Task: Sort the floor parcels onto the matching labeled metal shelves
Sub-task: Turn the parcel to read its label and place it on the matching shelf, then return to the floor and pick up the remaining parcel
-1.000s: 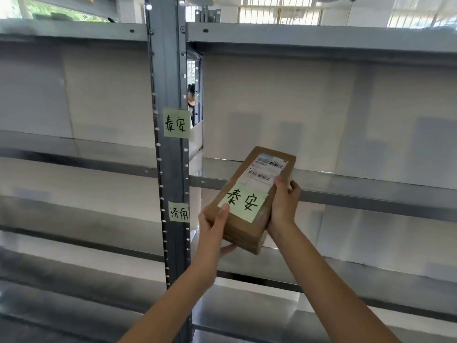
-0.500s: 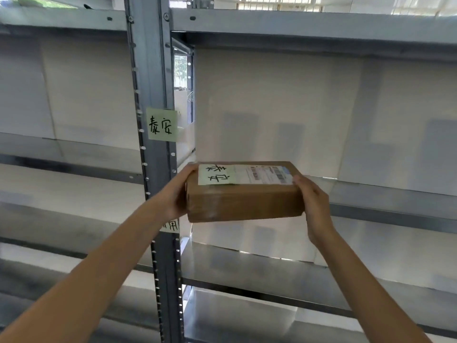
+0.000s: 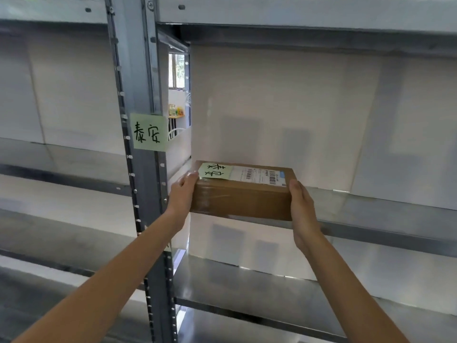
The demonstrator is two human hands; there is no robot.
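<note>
A brown cardboard parcel (image 3: 241, 200) with a green handwritten note and a white barcode label on top lies flat at the front edge of a metal shelf (image 3: 376, 214). My left hand (image 3: 184, 191) grips its left end and my right hand (image 3: 303, 206) grips its right end. On the grey upright post (image 3: 134, 70) just left of the parcel, a green note (image 3: 148, 131) carries the same two handwritten characters as the parcel's note.
Metal shelves run left and right of the post, with one level above (image 3: 296, 13) and more below (image 3: 247, 290). White panels back the shelves. A gap beside the post shows a room behind.
The parcel was turned from tilted to flat, then carried up and forward to the shelf edge beside the matching note. Both hands kept hold of it.
</note>
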